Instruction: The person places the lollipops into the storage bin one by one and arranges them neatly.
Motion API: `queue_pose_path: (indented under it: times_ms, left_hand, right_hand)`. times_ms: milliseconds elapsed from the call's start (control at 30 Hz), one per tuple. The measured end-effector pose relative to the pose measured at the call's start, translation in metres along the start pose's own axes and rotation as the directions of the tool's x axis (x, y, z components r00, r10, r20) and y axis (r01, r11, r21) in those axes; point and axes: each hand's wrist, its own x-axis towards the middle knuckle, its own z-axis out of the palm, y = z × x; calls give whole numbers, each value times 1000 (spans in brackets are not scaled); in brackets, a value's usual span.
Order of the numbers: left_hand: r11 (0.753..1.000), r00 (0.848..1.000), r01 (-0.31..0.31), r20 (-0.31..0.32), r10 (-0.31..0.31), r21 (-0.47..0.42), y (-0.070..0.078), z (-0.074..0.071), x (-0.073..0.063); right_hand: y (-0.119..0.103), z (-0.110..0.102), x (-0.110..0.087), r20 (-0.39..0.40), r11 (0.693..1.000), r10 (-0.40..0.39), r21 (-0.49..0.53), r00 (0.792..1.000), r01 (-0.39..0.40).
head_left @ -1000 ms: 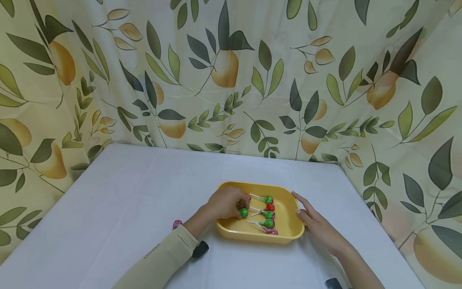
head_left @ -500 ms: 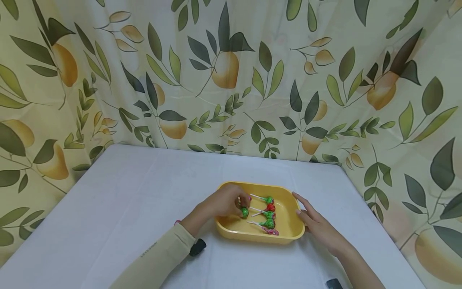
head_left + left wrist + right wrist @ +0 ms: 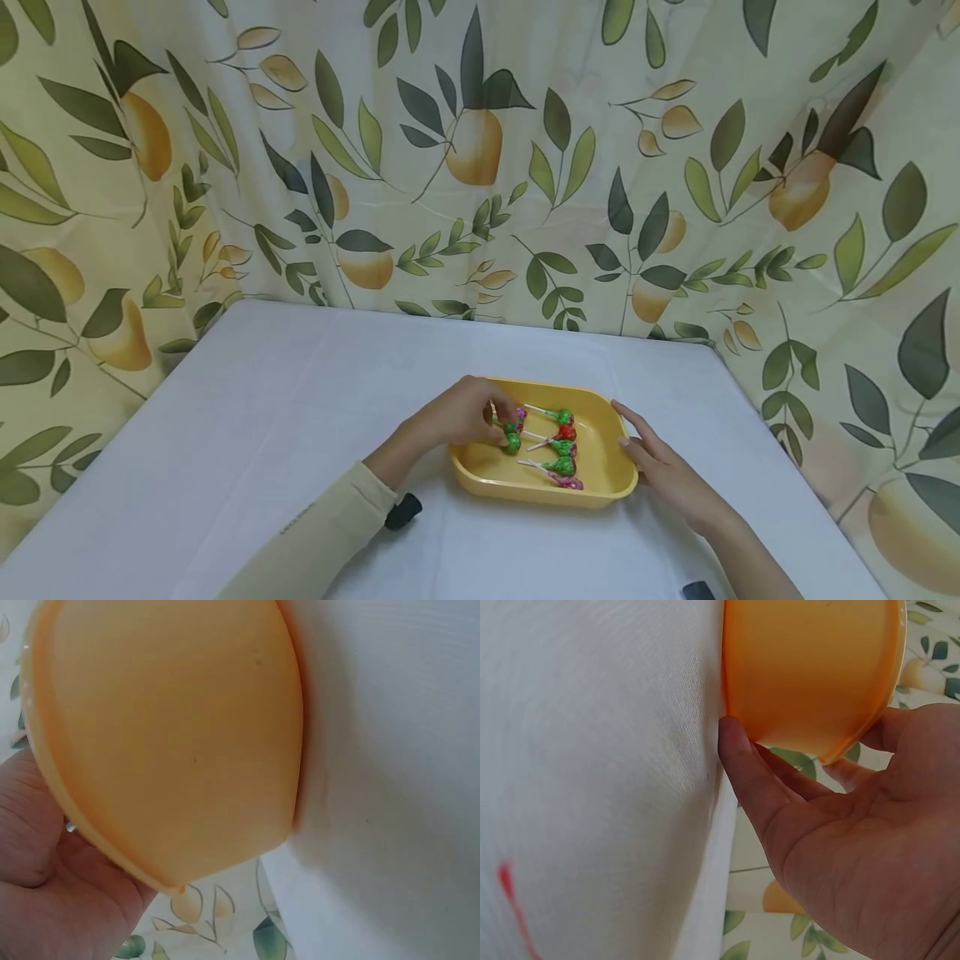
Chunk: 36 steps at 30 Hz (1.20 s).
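A yellow plastic tray (image 3: pixel 525 493) stands on the white-covered table. Inside its left part, my left hand (image 3: pixel 468 412) reaches over the rim, with thumb and finger pinching a green-wrapped lollipop (image 3: pixel 512 443); its stick is mostly hidden. Right by the fingertips lies a pink lollipop (image 3: pixel 521 417). Further right, several lollipops lie in a column, sticks pointing left: green (image 3: pixel 564 417), red (image 3: pixel 567 432) and pink (image 3: pixel 570 482) among them. My right hand (image 3: pixel 667 467) grips the tray's right end, thumb at the rim; in the right wrist view its fingers reach low along the outer wall.
White cloth (image 3: pixel 337 375) covers the table, which runs back to a fruit-and-leaf patterned curtain (image 3: pixel 450 208). A black object (image 3: pixel 403 511) sits by the left cuff and another (image 3: pixel 697 590) by the right wrist. The right wrist view shows a red mark (image 3: pixel 506 881) over the cloth.
My left fingers have shifted slightly, showing more of the green and pink lollipops. The left forearm has moved a little left, and a pink item beside that wrist is now hidden. The right hand stays put.
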Motion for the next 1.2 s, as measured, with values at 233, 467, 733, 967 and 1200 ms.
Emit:
queue_pose_path:
  times_ms: [233, 467, 733, 967, 1200]
  left_hand:
    - [999, 1000, -30, -3, 30, 10, 3, -8, -11]
    - [999, 999, -33, -38, 34, 17, 1, -13, -25]
    - [1000, 994, -8, -109, 9, 3, -6, -21, -47]
    - [1000, 990, -13, -143, 15, 21, -11, -28, -64]
    - [999, 989, 31, -147, -32, -9, -17, -35, -83]
  right_hand:
    - [1, 0, 0, -4, 1000, 7, 5, 1000, -7]
    - [3, 0, 1, 1, 1000, 7, 4, 1000, -7]
    - [2, -1, 1, -4, 1000, 12, 0, 1000, -12]
    - [1, -1, -1, 8, 1000, -10, 5, 1000, 10]
    - [2, 0, 1, -4, 1000, -5, -22, 1000, 5]
